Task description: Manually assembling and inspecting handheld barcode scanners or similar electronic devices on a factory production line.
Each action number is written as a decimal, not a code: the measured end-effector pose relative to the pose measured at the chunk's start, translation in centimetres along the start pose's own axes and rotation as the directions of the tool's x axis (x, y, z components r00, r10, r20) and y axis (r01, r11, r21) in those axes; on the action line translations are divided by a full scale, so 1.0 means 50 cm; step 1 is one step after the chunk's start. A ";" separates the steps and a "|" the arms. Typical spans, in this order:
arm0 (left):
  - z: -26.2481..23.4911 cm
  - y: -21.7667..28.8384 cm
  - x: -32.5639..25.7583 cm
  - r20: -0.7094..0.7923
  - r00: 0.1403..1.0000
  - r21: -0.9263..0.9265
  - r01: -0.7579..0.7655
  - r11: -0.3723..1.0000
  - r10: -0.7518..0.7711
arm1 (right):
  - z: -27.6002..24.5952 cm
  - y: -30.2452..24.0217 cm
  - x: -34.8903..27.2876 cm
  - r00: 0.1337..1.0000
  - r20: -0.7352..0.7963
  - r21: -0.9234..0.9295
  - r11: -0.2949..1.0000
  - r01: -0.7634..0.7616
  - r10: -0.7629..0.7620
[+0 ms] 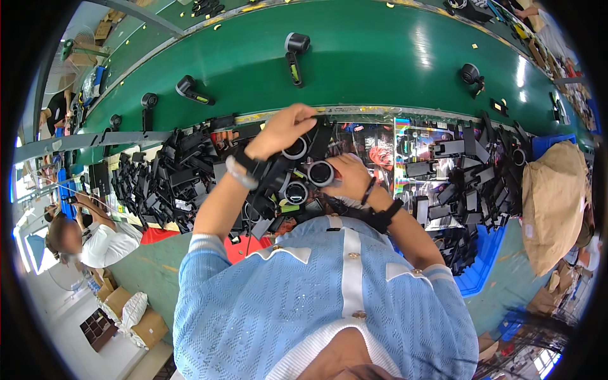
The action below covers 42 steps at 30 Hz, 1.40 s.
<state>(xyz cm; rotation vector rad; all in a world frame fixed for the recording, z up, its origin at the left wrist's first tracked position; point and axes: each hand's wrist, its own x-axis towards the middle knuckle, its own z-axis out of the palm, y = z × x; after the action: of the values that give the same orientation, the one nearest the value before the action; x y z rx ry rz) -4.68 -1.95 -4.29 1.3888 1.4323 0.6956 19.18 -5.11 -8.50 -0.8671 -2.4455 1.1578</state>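
Observation:
My right hand (349, 177) is closed on the side of a black round-headed handheld device (321, 172) with a silver ring. Reaching farther forward, my left hand (285, 131) has its fingers bent together near the belt's near edge. Whatever lies under those fingers is hidden; a dark flat part (321, 139) is just right of them. Between my wrists and my body sit two more ringed heads, an upper one (295, 149) and a lower one (295, 192). A yellow-green patch shows beside the lower one.
Across the front runs a green conveyor belt (373, 63) with several round-headed devices, such as one (296, 57) straight ahead. Heaps of black parts lie left (180, 171) and right (472, 177). A blue bin (487, 259) and brown sack (554, 209) stand right. Another person (107, 244) sits left.

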 end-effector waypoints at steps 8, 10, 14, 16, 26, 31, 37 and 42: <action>0.078 0.094 -0.148 0.146 0.989 -0.364 0.024 0.931 0.032 | -0.125 0.012 -0.145 0.933 0.331 0.925 0.145 -0.351 0.144; 0.104 0.093 -0.140 0.246 0.940 -0.420 -0.115 0.900 0.234 | -0.145 -0.006 -0.142 0.965 0.258 0.966 -0.038 -0.256 0.040; 0.148 0.105 -0.136 0.380 0.876 -0.724 0.080 0.685 0.298 | -0.159 -0.026 -0.151 0.981 0.178 0.970 -0.156 -0.188 -0.075; 0.152 0.109 -0.136 0.545 0.757 -0.714 0.192 0.674 0.362 | -0.169 -0.027 -0.147 0.991 0.124 0.984 -0.125 -0.128 -0.043; 0.180 0.173 -0.184 0.393 0.920 -0.501 0.229 0.835 -0.016 | -0.154 -0.004 -0.154 0.992 0.032 0.998 -0.064 -0.024 0.122; 0.194 0.121 -0.169 0.255 0.967 -0.724 0.199 0.661 -0.012 | -0.180 -0.050 -0.131 0.978 -0.001 0.993 0.114 -0.024 0.209; 0.202 0.130 -0.169 0.184 0.980 -0.699 0.186 0.691 -0.077 | -0.173 -0.074 -0.107 0.922 -0.119 0.951 0.310 -0.001 0.369; 0.217 0.126 -0.161 0.153 0.987 -0.679 0.133 0.722 -0.039 | -0.171 -0.080 -0.093 0.906 -0.157 0.953 0.301 0.034 0.393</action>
<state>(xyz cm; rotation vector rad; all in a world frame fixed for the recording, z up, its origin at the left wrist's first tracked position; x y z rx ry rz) 6.55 -10.99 -0.41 0.7485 0.9627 0.9384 25.47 -4.96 -0.07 -0.8124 -0.9409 1.9486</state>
